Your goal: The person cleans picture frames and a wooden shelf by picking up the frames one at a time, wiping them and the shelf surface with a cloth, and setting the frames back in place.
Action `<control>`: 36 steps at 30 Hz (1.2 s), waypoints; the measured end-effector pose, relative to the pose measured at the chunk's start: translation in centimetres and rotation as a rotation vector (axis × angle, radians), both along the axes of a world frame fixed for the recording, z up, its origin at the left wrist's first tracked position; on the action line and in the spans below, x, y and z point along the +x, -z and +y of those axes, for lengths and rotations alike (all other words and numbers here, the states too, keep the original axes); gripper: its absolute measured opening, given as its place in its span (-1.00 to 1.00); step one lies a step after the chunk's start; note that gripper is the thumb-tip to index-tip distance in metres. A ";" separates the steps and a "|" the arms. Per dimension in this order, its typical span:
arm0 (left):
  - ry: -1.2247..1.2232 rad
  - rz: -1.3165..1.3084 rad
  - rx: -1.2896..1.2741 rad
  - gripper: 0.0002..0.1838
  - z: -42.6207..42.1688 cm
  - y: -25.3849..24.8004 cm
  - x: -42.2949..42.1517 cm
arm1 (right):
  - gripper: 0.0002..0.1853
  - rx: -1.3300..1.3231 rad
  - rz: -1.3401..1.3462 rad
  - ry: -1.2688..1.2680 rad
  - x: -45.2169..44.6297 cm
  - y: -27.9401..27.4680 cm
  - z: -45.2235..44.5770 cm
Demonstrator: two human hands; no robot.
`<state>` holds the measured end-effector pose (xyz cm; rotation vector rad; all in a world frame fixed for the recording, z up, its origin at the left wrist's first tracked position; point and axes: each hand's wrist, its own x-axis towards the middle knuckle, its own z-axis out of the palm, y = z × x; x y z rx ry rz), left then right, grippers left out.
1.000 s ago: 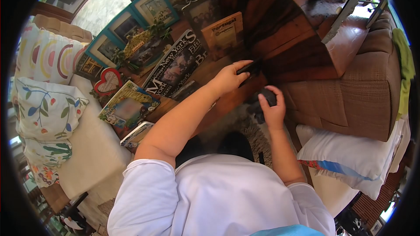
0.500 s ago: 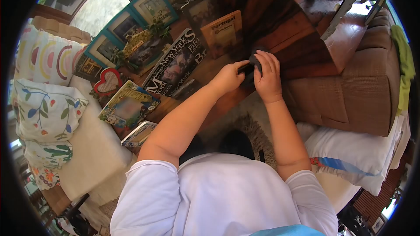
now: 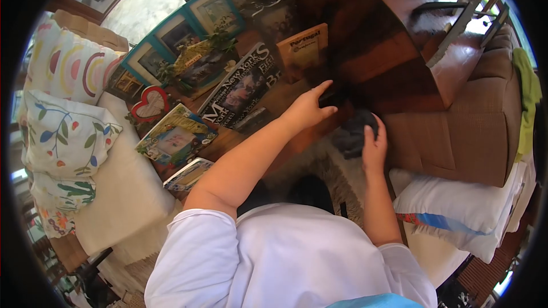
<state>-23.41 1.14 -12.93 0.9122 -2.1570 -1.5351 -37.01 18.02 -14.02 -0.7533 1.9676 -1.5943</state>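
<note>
Cloth [image 3: 351, 137], dark grey, crumpled; in right hand [image 3: 374, 147]

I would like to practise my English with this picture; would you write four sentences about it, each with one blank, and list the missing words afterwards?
1. The dark grey cloth is in the person's ____ hand.
2. The heart-shaped frame has a border that is ____.
3. The teal frame has ____ picture panels.
4. The word at the top of the orange-brown frame is ____.

Missing words: right; red; three; Portugal.
</note>
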 end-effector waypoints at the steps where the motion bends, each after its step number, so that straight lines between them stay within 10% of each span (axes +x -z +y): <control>1: -0.032 0.004 -0.112 -0.39 0.1 -0.3 0.2 | -0.65 -0.070 -0.180 0.010 0.0 -1.1 0.5; 12: -0.508 -0.094 -0.898 -0.54 -7.2 -7.1 3.1 | -0.60 -0.202 -0.728 0.007 0.1 -6.1 1.6; 17: -0.131 -0.776 -0.838 -0.72 -10.5 -8.8 2.6 | -0.62 -0.244 -0.804 -0.021 0.6 -5.8 1.3; 32: -0.256 -0.172 -0.752 -0.80 -6.4 -12.4 4.9 | -0.52 -0.318 -0.696 -0.169 0.4 -7.4 0.8; 36: -0.290 0.131 -0.296 -0.80 -2.1 -15.0 7.2 | -0.47 -0.375 -0.559 -0.146 0.7 -9.6 -1.0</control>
